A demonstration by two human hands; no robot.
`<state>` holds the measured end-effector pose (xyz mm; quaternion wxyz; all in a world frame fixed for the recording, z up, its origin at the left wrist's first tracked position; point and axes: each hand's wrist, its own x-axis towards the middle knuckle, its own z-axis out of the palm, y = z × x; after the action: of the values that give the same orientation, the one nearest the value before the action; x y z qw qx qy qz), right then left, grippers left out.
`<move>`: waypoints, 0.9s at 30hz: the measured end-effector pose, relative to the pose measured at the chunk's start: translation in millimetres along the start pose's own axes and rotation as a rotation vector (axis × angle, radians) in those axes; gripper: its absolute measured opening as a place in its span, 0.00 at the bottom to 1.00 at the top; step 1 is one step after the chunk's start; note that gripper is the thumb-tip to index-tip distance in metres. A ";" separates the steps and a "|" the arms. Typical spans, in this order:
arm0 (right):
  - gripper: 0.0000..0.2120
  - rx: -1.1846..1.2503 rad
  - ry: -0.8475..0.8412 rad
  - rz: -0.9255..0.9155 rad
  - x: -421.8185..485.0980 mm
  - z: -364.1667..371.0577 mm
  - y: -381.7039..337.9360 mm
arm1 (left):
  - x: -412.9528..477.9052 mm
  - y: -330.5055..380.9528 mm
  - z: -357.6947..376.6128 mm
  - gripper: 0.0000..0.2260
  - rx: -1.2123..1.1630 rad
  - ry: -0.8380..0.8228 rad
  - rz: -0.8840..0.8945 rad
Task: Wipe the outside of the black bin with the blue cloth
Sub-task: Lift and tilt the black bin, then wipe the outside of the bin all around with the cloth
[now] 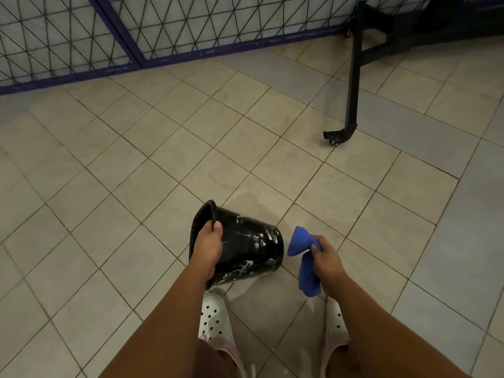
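The black bin (pixel 251 246) is held tipped on its side above the tiled floor, its mouth to the left and its base to the right. White smears streak its outer wall. My left hand (pixel 208 248) grips the rim, thumb outside and fingers inside. My right hand (pixel 326 259) grips the crumpled blue cloth (pixel 304 257), which hangs just right of the bin's base without touching it.
My two feet in white perforated clogs (pixel 215 320) stand on the beige tiled floor (pixel 163 165) right below the bin. A purple-framed wire mesh fence (pixel 114 31) runs along the back. A black metal stand with castors (pixel 351 85) is at the back right.
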<state>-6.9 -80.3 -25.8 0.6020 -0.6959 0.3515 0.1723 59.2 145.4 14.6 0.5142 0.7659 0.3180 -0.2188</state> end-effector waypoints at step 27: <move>0.16 -0.975 0.160 -0.163 18.5 -9.3 -8.0 | -6.1 3.5 4.3 0.12 -0.059 -0.026 0.056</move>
<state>9.8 -94.2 -30.3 0.1892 -0.9326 0.2195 0.2152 57.4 138.9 19.3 0.5465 0.7561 0.2961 -0.2050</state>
